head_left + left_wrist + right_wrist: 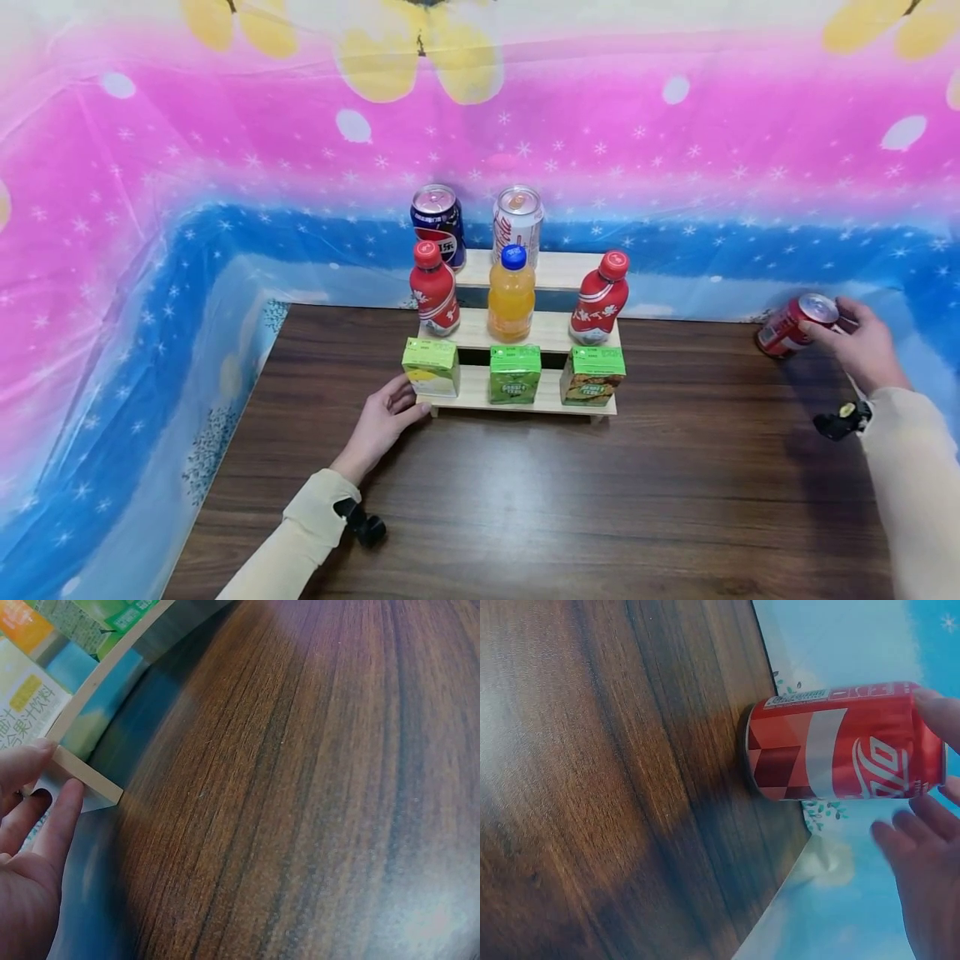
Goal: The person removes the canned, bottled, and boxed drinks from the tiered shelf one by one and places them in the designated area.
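Observation:
My right hand (866,346) grips a red cola can (797,325) near its top, at the table's back right corner. In the right wrist view the thumb presses one side of the can (844,742), with fingers at the other. My left hand (381,425) holds the front left corner of a stepped wooden rack (551,402), its thumb at the tier's edge and a finger against the end piece (94,784). Just above that hand stands a yellow-green juice box (431,367). Two green juice boxes (514,375) share the front tier.
The middle tier bears two red bottles (433,292) and an orange juice bottle (512,300) with a blue cap. On the top tier are a dark blue can (438,225) and a white cola can (517,221). A patterned cloth (675,167) rises behind the brown table (675,483).

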A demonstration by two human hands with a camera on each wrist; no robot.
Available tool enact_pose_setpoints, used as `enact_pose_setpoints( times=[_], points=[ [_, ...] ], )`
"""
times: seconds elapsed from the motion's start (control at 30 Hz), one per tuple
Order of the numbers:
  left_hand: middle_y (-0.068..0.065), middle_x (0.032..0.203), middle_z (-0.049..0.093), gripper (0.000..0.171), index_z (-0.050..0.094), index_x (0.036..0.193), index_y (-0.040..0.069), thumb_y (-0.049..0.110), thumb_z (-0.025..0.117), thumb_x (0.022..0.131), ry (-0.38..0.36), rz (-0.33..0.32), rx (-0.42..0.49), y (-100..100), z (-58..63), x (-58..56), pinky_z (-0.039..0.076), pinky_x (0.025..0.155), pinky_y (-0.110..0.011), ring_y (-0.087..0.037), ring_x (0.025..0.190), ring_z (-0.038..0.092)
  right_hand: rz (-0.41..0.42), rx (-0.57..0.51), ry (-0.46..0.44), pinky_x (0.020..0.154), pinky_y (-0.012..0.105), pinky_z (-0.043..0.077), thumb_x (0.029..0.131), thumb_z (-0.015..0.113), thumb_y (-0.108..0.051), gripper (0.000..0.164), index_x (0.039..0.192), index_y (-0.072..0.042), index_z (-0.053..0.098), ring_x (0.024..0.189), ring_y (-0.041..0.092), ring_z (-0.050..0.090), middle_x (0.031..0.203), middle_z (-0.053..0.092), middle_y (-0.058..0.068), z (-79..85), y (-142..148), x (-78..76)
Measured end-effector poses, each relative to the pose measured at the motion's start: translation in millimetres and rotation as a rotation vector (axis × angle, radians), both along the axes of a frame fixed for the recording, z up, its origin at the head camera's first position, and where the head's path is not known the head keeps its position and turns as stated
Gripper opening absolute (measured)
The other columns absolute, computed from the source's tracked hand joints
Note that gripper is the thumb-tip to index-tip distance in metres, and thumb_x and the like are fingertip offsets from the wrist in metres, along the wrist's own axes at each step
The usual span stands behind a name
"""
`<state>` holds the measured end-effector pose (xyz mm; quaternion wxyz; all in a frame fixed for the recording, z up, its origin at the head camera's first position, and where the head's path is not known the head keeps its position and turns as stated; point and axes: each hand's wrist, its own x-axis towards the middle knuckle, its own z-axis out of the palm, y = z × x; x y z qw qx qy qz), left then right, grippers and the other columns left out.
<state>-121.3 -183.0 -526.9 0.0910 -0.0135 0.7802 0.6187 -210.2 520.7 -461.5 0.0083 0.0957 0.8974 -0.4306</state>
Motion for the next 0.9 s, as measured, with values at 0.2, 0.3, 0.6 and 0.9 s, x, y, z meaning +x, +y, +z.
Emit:
enact_pose_setpoints(
  times=[0.2,0.3,0.6,0.9],
  points=[
    [-0.022,0.146,0.058,0.064,0.045,0.155,0.003,0.004,0.072,0.097,-0.001,0.001,-0.011,1.1,-0.8,-1.8,0.052,0.097,-0.023,-0.036,0.135,0.056,-0.041,0.065,0.067,0.087,-0.001,0.039,0.104,0.062,-0.043,0.086,0.164,0.001,0.02,0.153,0.043,0.027,0.165,0.024,0.032,12.8,-6.5,6.9],
    [-0.022,0.146,0.058,0.064,0.045,0.155,0.003,0.005,0.073,0.098,-0.002,0.003,-0.018,1.3,-0.3,-2.0,0.053,0.099,-0.026,-0.035,0.135,0.057,-0.049,0.094,0.092,0.084,-0.001,0.039,0.104,0.061,-0.046,0.082,0.164,-0.002,0.025,0.151,0.039,0.033,0.164,0.03,0.03,18.1,-8.5,8.7],
    [-0.023,0.147,0.058,0.065,0.045,0.156,0.003,0.005,0.073,0.098,-0.003,0.001,-0.016,0.9,-0.9,-0.3,0.052,0.097,-0.022,-0.036,0.135,0.056,-0.024,0.129,0.191,0.08,-0.001,0.041,0.103,0.065,-0.041,0.068,0.159,-0.008,0.041,0.128,0.01,0.053,0.155,0.048,0.024,37.1,-25.2,16.2],
    [-0.023,0.147,0.057,0.065,0.044,0.156,0.003,0.004,0.072,0.098,0.001,-0.003,-0.007,2.1,0.6,-0.2,0.051,0.096,-0.02,-0.036,0.135,0.056,0.031,0.082,0.262,0.08,0.0,0.043,0.104,0.066,-0.034,0.06,0.152,-0.003,0.048,0.105,-0.012,0.051,0.133,0.059,0.0,60.7,-59.2,18.0]
  ],
)
